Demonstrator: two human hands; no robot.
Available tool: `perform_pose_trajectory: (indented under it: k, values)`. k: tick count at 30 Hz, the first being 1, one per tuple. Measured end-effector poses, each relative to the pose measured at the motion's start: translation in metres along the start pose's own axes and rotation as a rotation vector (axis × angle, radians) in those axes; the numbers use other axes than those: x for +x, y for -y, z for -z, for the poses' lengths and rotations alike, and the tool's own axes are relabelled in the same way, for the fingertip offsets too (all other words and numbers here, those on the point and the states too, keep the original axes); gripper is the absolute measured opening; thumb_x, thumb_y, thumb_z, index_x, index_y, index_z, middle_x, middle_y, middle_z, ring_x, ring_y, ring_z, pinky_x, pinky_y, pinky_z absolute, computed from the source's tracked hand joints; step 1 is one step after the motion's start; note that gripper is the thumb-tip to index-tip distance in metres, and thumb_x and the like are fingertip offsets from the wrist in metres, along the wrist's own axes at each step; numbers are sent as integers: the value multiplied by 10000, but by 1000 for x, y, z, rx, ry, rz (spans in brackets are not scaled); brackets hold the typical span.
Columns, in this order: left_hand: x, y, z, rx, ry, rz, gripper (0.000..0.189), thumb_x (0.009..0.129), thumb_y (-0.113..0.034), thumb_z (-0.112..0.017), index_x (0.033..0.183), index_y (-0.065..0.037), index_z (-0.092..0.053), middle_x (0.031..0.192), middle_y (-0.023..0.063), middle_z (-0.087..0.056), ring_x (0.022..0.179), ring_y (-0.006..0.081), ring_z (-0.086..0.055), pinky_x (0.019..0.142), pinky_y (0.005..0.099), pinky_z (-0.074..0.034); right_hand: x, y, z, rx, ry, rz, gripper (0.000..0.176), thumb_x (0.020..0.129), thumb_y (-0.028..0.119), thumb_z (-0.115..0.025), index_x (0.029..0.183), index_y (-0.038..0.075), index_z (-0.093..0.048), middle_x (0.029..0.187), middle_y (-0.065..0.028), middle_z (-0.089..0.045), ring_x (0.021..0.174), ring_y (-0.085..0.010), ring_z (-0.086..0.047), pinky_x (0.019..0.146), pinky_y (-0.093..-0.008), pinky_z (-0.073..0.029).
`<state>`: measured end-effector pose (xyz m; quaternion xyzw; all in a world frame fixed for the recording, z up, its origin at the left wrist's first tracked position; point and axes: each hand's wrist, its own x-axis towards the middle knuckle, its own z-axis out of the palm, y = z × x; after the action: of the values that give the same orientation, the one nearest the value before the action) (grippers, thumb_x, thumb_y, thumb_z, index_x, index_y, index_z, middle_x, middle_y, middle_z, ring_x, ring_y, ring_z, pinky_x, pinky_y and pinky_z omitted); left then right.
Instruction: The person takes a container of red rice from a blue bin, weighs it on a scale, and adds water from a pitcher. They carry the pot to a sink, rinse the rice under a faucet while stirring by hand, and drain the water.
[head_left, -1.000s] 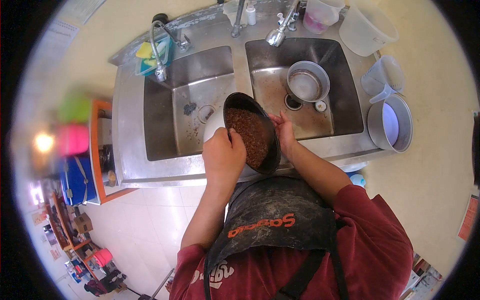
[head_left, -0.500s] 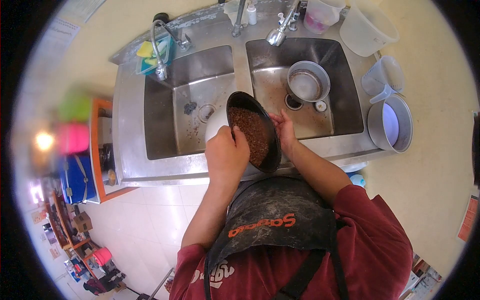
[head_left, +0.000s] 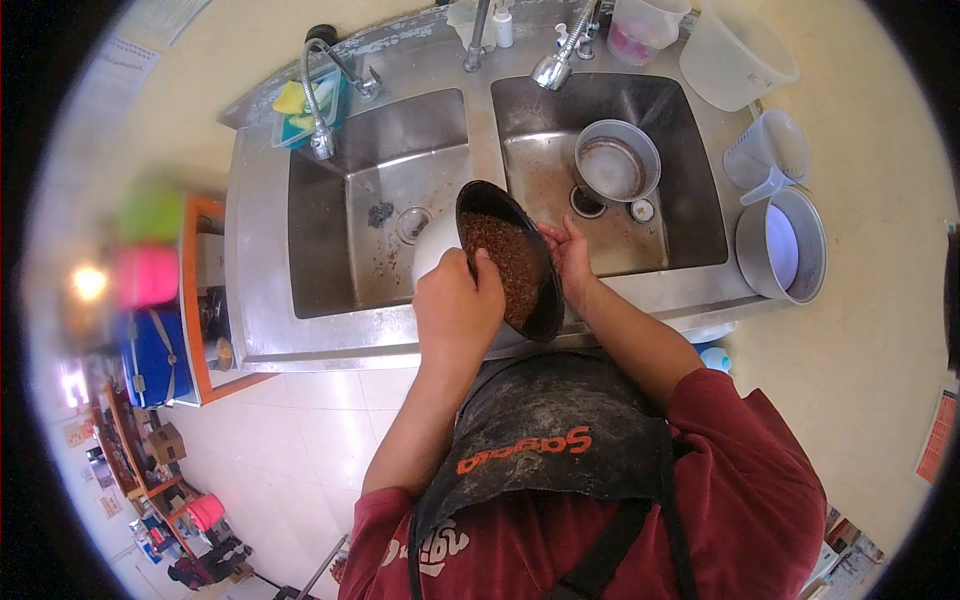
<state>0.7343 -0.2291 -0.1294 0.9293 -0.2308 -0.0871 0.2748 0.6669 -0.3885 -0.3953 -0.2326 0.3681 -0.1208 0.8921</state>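
Note:
A dark round pan (head_left: 546,312) is tilted up on its side over the near edge of the sink, its inside facing me. Brown crumb-like granules (head_left: 505,255) cover much of its inner surface. My left hand (head_left: 458,300) is closed at its left side, thumb over the rim and fingers out of sight. Behind the pan, beside that hand, shows a white rounded thing (head_left: 430,245), perhaps a bowl, mostly hidden. My right hand (head_left: 570,265) supports the pan's right side from outside, fingertips against its wall.
A metal pan (head_left: 618,160) sits in the right basin (head_left: 690,225). Dark scraps lie near the drain of the left basin (head_left: 330,270). Two spray taps hang over the basins. A measuring jug (head_left: 765,150), plastic tubs and another metal pan (head_left: 765,265) stand on the right.
My left hand has shifted slightly to the right, its thumb a little higher over the granules. The pan has moved slightly; both hands stay on it.

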Motion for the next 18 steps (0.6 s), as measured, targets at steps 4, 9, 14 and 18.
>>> perform_pose_trajectory:
  k: [4, 9, 14, 18]
  values:
    - [0, 0, 1, -11, 27, 17, 385, 923, -296, -611, 716, 27, -581, 689, 275, -613, 704, 480, -631, 636, 524, -496, -8, 7, -7, 86, 9, -32, 561, 987, 524, -445, 1122, 17, -641, 1101, -113, -681, 1041, -262, -627, 982, -385, -473]
    - [1, 1, 0, 13, 20, -27, 389, 923, -306, -614, 720, 25, -588, 682, 270, -616, 693, 474, -635, 633, 518, -501, -13, 11, -14, 72, -27, -38, 564, 981, 525, -457, 1112, 11, -650, 1089, -111, -689, 1016, -263, -638, 968, -379, -480]
    - [1, -1, 1, -1, 53, -20, 367, 921, -292, -608, 740, 27, -593, 685, 267, -623, 690, 466, -639, 639, 517, -507, -11, 11, -12, 84, -10, -46, 566, 977, 525, -462, 1098, 10, -662, 1092, -116, -692, 1022, -267, -637, 968, -379, -478]
    - [1, -4, 2, 24, 89, -34, 320, 916, -251, -597, 766, 31, -589, 697, 269, -635, 695, 460, -646, 651, 525, -512, -3, 8, -5, 78, 15, -46, 566, 972, 530, -465, 1094, 15, -664, 1095, -122, -690, 1030, -270, -637, 976, -382, -476]
